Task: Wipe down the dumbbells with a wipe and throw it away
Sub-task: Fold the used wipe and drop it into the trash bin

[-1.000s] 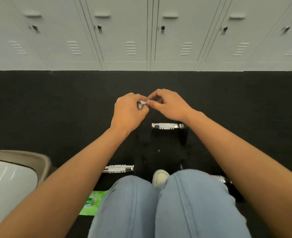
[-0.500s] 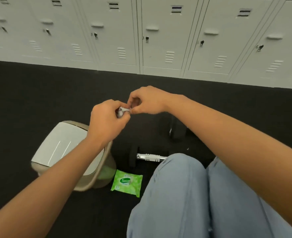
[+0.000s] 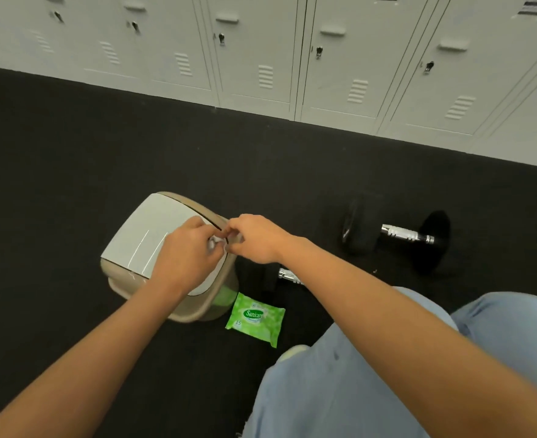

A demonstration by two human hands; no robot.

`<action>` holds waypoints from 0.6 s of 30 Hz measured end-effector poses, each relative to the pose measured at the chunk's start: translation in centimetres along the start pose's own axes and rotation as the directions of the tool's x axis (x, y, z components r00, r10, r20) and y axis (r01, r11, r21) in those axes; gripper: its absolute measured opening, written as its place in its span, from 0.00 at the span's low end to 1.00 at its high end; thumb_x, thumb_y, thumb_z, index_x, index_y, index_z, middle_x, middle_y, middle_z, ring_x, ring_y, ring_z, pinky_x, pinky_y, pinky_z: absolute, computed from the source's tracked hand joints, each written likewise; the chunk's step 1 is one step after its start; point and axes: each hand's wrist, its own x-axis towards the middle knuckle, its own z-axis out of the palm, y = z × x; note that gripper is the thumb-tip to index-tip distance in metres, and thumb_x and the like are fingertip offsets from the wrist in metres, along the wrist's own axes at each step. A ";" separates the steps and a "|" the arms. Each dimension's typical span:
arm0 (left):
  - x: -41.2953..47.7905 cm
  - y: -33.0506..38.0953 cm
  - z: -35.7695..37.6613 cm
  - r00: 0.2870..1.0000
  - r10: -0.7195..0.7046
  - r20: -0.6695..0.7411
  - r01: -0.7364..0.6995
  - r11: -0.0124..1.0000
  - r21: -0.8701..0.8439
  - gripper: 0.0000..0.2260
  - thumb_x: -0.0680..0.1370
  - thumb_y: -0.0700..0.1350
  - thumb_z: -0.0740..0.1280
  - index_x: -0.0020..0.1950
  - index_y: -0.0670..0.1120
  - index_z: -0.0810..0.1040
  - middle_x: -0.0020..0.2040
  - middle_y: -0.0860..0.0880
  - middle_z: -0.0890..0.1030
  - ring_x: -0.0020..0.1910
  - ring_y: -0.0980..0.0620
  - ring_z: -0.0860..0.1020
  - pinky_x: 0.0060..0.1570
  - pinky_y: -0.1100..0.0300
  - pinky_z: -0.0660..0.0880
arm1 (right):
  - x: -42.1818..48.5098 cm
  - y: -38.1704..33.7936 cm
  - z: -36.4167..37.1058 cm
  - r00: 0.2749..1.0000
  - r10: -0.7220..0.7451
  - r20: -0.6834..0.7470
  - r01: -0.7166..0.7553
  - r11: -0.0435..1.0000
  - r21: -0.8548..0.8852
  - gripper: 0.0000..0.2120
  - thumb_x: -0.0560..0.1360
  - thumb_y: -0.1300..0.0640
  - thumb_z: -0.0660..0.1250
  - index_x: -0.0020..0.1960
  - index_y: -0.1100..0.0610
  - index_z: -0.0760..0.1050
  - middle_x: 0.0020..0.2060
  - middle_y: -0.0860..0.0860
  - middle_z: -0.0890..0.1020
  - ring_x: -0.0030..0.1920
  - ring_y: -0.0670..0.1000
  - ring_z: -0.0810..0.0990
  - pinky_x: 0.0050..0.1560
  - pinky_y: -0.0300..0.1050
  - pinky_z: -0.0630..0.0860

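**Wipe pinched between two hands above one bin**

One wipe [image 3: 214, 243], crumpled small and white, sits between both hands directly over the lid of the single swing-top bin [image 3: 140, 238]; the left hand [image 3: 186, 251] curls around it with fingers clenched on it; the right hand [image 3: 256, 237] pinches it from the other side, fingertips meeting the left's. Two dumbbells lie on the black floor [image 3: 71, 172]: one dumbbell [image 3: 400, 235] in full sight to the right; a second dumbbell [image 3: 287, 275] partly hidden under the right forearm. One green pack of wipes [image 3: 256, 319] lies just beside the bin's base; a row of grey lockers [image 3: 292, 58] stands beyond.
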 end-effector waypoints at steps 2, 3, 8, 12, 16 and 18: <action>-0.1 -0.6 0.6 1.000 -0.021 0.023 0.021 1.000 0.023 0.10 0.75 0.45 0.68 0.54 0.44 0.82 0.46 0.45 0.78 0.43 0.45 0.78 0.42 0.55 0.72 | 0.4 0.1 0.5 1.000 0.013 0.026 -0.012 0.999 -0.038 0.18 0.77 0.56 0.64 0.66 0.54 0.71 0.60 0.55 0.73 0.59 0.54 0.74 0.58 0.47 0.71; -0.2 -0.8 1.0 0.999 -0.022 0.032 0.020 0.999 0.040 0.10 0.75 0.45 0.67 0.55 0.44 0.81 0.47 0.45 0.78 0.44 0.45 0.78 0.43 0.55 0.72 | 0.5 0.2 0.8 0.999 0.022 0.038 -0.021 0.999 -0.046 0.19 0.77 0.57 0.63 0.67 0.54 0.70 0.61 0.55 0.72 0.60 0.55 0.73 0.60 0.48 0.71; -0.4 -1.3 2.0 0.987 -0.034 0.159 0.011 0.990 0.144 0.12 0.77 0.44 0.63 0.59 0.46 0.78 0.53 0.46 0.78 0.51 0.46 0.77 0.47 0.56 0.72 | 0.6 0.5 1.3 0.996 0.042 0.075 -0.038 0.997 -0.062 0.19 0.77 0.58 0.63 0.68 0.53 0.69 0.65 0.54 0.70 0.63 0.55 0.72 0.64 0.52 0.71; -0.3 -1.5 2.1 0.979 -0.065 0.192 0.033 0.986 0.166 0.14 0.77 0.45 0.64 0.62 0.47 0.77 0.55 0.46 0.78 0.53 0.47 0.77 0.48 0.57 0.72 | 0.5 0.9 1.4 0.996 0.045 0.073 -0.040 0.997 -0.064 0.20 0.77 0.58 0.63 0.69 0.53 0.69 0.66 0.54 0.69 0.65 0.55 0.71 0.64 0.51 0.70; 0.2 -0.5 1.4 0.992 -0.019 0.122 0.002 0.990 0.142 0.15 0.76 0.44 0.65 0.62 0.47 0.77 0.54 0.46 0.79 0.54 0.47 0.76 0.49 0.56 0.73 | 0.1 1.0 0.6 0.997 0.056 0.055 -0.051 0.994 -0.095 0.20 0.77 0.57 0.62 0.69 0.53 0.68 0.64 0.55 0.70 0.63 0.55 0.72 0.63 0.52 0.71; 0.6 0.4 1.0 0.997 0.008 0.082 -0.018 0.993 0.120 0.14 0.76 0.45 0.65 0.61 0.46 0.78 0.53 0.46 0.80 0.53 0.47 0.77 0.48 0.55 0.74 | -0.2 1.0 -0.1 0.997 0.069 0.024 -0.066 0.992 -0.106 0.20 0.77 0.57 0.63 0.68 0.53 0.68 0.63 0.55 0.71 0.61 0.55 0.73 0.62 0.51 0.72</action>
